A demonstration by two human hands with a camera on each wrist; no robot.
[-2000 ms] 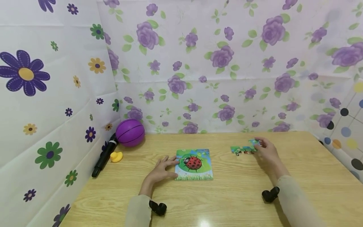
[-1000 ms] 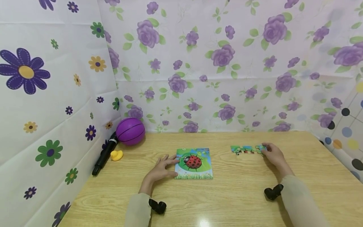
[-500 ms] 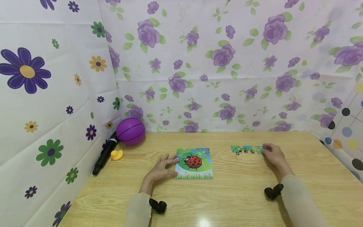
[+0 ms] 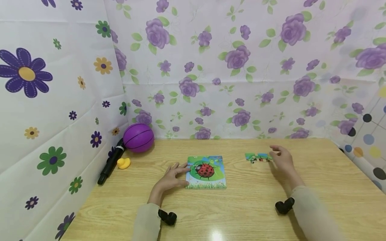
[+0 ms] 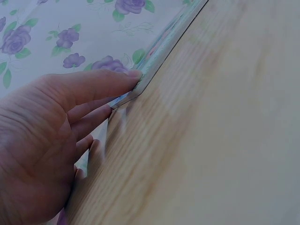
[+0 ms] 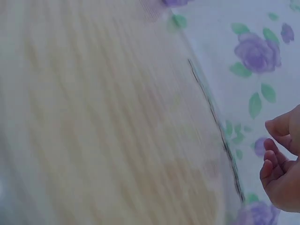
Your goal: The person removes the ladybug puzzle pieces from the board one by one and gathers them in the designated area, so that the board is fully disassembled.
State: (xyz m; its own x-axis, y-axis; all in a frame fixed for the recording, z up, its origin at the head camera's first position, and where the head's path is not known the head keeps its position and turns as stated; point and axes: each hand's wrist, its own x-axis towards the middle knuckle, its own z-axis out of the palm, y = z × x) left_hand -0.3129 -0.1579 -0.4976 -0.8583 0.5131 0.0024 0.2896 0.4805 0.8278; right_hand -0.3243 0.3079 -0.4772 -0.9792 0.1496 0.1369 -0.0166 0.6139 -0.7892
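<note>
A square ladybug picture puzzle [image 4: 206,172] lies flat on the table. My left hand [image 4: 170,179] rests at its left edge; in the left wrist view the thumb [image 5: 105,84] lies on the corner, the fingers reaching along the side. To the right lies a short row of small puzzle pieces [image 4: 260,157] with green and blue print. My right hand [image 4: 283,162] hovers at the right end of that row and partly covers it. In the right wrist view my right hand [image 6: 283,164] has loosely bent fingers with nothing between them; the row [image 6: 213,117] appears edge-on.
On the wooden table [image 4: 241,207], a yellow rubber duck [image 4: 123,163] stands at the far left. Behind it are a purple ball [image 4: 138,138] and a black rod [image 4: 111,162] against the side cloth. A flowered cloth [image 4: 217,67] hangs along the back edge.
My right hand had a puzzle piece at the row's right end; it has since let go, risen and shifted left. The row's visible end now lies further left. The left hand has stayed put.
</note>
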